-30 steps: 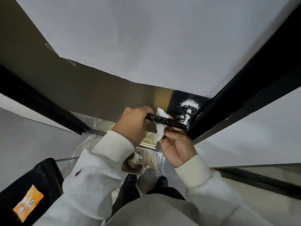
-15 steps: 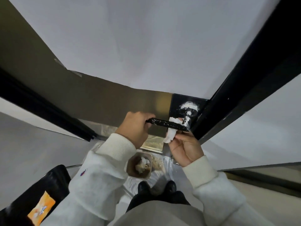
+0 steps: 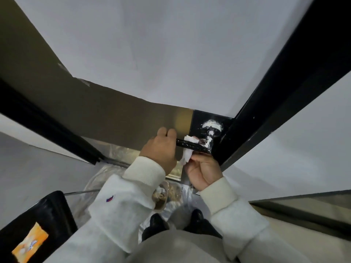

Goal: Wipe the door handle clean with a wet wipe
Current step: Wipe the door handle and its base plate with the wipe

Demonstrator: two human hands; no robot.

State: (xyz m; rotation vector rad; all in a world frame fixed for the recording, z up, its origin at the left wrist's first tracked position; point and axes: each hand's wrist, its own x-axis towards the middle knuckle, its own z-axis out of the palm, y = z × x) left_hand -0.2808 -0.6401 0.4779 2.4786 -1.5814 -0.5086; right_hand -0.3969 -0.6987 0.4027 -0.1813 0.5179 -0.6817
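Note:
A black lever door handle [image 3: 182, 143] sticks out leftward from a black plate on the door, with white smears around its round base [image 3: 211, 126]. My left hand [image 3: 161, 150] grips the free end of the lever. My right hand [image 3: 204, 170] is under the lever near the base, fingers curled up around it, and holds a white wet wipe [image 3: 187, 155] wrapped over the bar. Part of the wipe shows above the bar, part hangs below it.
The black door frame [image 3: 275, 103] runs up to the right of the handle. On the floor below sit a small tub with crumpled waste [image 3: 161, 196] and plastic sheeting. A black tray [image 3: 47, 213] with an orange packet [image 3: 30, 243] is at lower left. My shoes [image 3: 157, 223] are near the tub.
My right hand slid the wipe along the lever toward the base, then slightly back. My left hand kept its grip on the lever's end. The camera tilted a little.

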